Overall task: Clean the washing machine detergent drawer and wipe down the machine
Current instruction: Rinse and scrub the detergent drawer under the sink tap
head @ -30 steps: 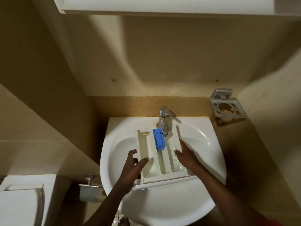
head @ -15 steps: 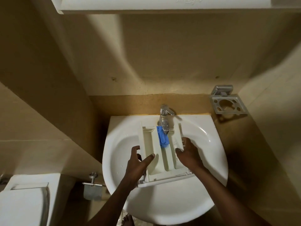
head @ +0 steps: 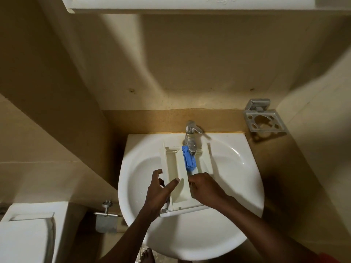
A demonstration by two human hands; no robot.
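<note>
Centrally in the frame: white detergent drawer [head: 175, 164], lying lengthwise in the white sink [head: 190, 240], front panel toward the lower edge of the picture, far end tucked under the chrome tap [head: 190, 137]. Blue insert [head: 188, 158] seated in the middle channel at the drawer's upper end, directly beneath the spout, with apparent running water falling onto it. Left hand [head: 159, 194] gripping the drawer's left wall near the front panel, thumb laid across into the left compartment, fingers curled round the outside. Right hand [head: 205, 188] knuckles-up over the middle and right compartments, just below the blue insert, fingers bent down into the drawer. Fingertips hidden there, so impossible to tell whether pinching something or only pressing. Both forearms entering from the bottom edge. Farther out: chrome toothbrush holder [head: 265, 121] fixed to the tan wall, upper right of the sink. Metal toilet-roll holder [head: 106, 221] just left of the sink's lower rim. White toilet cistern [head: 28, 234] in the lower left corner. Underside of a white cabinet [head: 171, 4] along the top edge. Bare foot [head: 147, 255] at bottom centre, below the sink.
</note>
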